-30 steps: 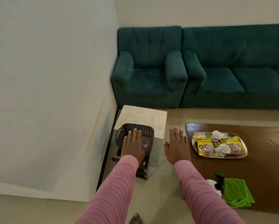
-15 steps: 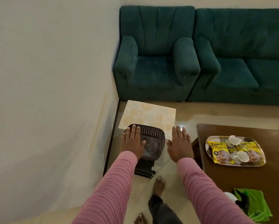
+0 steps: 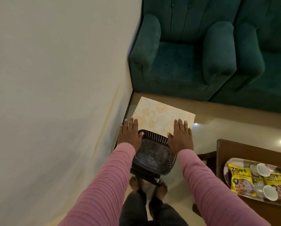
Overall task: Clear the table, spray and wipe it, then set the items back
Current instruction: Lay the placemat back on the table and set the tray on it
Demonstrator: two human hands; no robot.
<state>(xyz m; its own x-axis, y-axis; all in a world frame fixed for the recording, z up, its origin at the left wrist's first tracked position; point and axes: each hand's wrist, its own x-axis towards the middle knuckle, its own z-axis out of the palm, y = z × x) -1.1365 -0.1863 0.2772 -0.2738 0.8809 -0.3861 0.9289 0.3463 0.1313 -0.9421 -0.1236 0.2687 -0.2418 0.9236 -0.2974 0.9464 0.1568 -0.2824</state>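
A brown wooden table [image 3: 224, 154] stands at the right. On it rests a metal tray [image 3: 234, 160] holding two yellow snack packets [image 3: 239, 180] and two white cups [image 3: 262, 169]. My left hand [image 3: 130, 133] and my right hand [image 3: 180, 137] are stretched out flat, fingers apart, palms down, holding nothing. They hover over the two sides of a black plastic basket [image 3: 152, 157] that sits on a small black stand near the wall. The spray bottle and green cloth are out of view.
A cream patterned board [image 3: 162, 118] lies beyond the basket. A teal armchair [image 3: 182, 62] and a teal sofa [image 3: 267, 54] stand behind it. A white wall [image 3: 55, 95] closes the left side. My bare feet [image 3: 159, 190] stand on the tiled floor.
The view has moved closer and tilted down. My hands have spread apart to either side of the basket. The spray bottle and green cloth have left the frame.
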